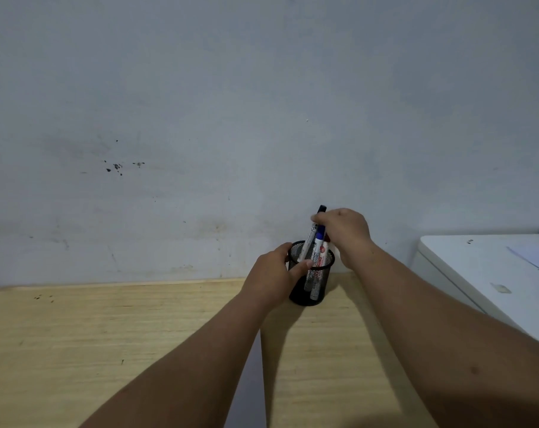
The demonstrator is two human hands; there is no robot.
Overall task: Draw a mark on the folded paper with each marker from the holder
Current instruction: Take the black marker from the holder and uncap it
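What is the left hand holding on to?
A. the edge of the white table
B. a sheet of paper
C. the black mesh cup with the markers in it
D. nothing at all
C: the left hand wraps around the side of the black mesh holder, while the right hand pinches the top of a marker.

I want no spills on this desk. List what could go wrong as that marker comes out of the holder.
1. The mesh holder stands near the table's back edge; the left hand only steadies its side, so a skewed pull may tip it.
2. The right hand pinches the black-capped marker beside the blue-capped marker, which may get dragged out too.
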